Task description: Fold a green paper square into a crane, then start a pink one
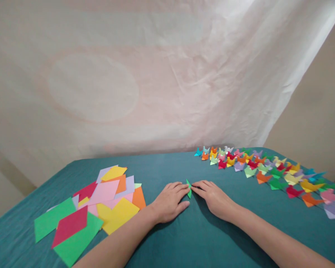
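A small green folded paper piece (189, 188) lies on the teal tablecloth (184, 238), pressed between the fingertips of both hands. My left hand (169, 201) rests palm down on the cloth, its fingers reaching the piece's left side. My right hand (213, 199) lies palm down too, its fingertips on the piece's right side. Most of the piece is hidden under the fingertips.
A loose heap of flat coloured paper squares (100, 203) lies to the left. Several finished folded paper birds (268, 169) in many colours stand in rows along the right and far edge. A pale cloth backdrop (128, 82) hangs behind the table.
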The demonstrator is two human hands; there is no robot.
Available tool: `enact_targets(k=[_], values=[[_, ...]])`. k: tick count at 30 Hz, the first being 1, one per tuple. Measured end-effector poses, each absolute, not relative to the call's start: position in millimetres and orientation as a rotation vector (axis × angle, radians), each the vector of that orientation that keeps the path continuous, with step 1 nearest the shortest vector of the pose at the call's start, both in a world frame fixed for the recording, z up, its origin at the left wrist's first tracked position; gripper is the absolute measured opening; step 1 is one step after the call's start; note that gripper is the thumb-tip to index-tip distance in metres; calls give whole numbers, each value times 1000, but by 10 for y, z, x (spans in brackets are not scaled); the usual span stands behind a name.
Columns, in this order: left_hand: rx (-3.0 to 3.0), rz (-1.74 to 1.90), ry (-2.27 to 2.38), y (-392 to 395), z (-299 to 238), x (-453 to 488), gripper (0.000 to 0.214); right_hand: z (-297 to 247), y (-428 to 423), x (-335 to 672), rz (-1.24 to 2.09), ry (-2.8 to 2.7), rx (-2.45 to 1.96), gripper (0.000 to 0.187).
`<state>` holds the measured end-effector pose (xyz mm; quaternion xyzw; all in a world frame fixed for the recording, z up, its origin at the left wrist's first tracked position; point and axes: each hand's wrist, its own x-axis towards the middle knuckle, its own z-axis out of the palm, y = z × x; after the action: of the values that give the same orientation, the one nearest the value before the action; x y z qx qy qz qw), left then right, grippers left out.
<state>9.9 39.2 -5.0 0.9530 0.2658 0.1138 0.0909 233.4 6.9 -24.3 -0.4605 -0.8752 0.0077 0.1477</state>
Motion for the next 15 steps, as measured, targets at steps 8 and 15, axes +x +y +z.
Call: enact_targets(k=[8,15], values=[[2830,496,777,430,-96,90,30,-181,74,2318,32,-2548,-1341,51],[2919,494,700,416,-42,69,28,-176,76,2328,30,-2549,-1319,50]])
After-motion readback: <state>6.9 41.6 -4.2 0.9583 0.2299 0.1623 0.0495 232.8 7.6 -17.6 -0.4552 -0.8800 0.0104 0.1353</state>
